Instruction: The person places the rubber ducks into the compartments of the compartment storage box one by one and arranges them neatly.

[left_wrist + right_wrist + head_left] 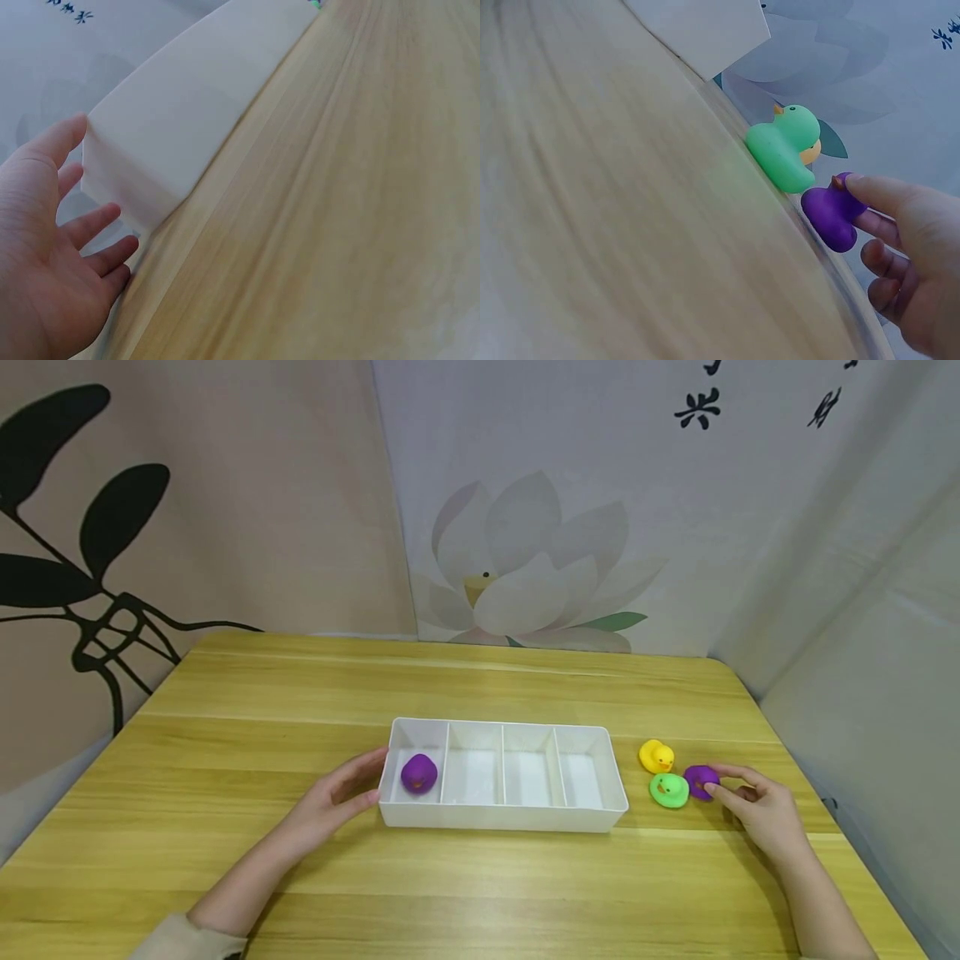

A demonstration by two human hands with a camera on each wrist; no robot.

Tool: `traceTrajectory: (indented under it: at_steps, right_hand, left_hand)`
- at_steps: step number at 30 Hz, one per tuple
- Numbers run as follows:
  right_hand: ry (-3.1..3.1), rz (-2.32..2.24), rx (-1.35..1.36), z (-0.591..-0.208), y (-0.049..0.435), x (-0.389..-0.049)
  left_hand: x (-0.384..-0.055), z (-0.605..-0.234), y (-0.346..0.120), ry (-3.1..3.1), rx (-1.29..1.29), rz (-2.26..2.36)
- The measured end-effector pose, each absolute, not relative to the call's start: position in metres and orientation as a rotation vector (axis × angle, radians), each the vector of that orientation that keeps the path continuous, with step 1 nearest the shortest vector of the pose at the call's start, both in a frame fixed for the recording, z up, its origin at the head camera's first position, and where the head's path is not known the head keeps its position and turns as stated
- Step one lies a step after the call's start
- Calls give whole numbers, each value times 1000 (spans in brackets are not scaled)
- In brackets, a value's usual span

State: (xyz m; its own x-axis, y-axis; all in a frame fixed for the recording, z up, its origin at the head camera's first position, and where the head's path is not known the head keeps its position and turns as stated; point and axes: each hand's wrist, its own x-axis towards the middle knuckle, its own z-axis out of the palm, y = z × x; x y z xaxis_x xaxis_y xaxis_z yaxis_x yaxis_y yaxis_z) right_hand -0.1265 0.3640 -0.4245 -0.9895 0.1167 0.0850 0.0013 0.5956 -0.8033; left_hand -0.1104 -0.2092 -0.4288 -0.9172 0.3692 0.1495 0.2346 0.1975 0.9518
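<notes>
A white divided tray point(495, 817) lies lengthwise in the middle of the table, with one purple rubber duck point(418, 774) in its leftmost compartment. At the tray's left end is my left hand point(326, 806); its thumb reaches the near corner and its fingers are spread loosely along the end wall point(124, 187). Over on the right, my right hand point(772, 818) pinches another purple rubber duck point(829, 217) between thumb and fingers. Close beside that duck sits a green rubber duck point(667, 791). A yellow rubber duck point(656, 757) stands just behind the green one, mostly hidden by it in the right wrist view.
The wooden table point(480, 893) runs back to a hanging cloth point(540, 560) printed with a lotus. Another cloth point(862, 610) borders the right side. Dividers point(503, 768) split the tray into several compartments in a row.
</notes>
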Motion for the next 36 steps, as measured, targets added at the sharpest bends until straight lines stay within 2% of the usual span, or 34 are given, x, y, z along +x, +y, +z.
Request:
traceTrajectory:
  at_steps: [21,36]
  right_hand:
    - [-2600,1369,-93,-410,351,-120]
    - [-2530,1318,75,-394,330,-116]
  left_hand:
    - [-110,-429,-210,2348,587,1819]
    - [-111,-429,-210,2357,582,1816]
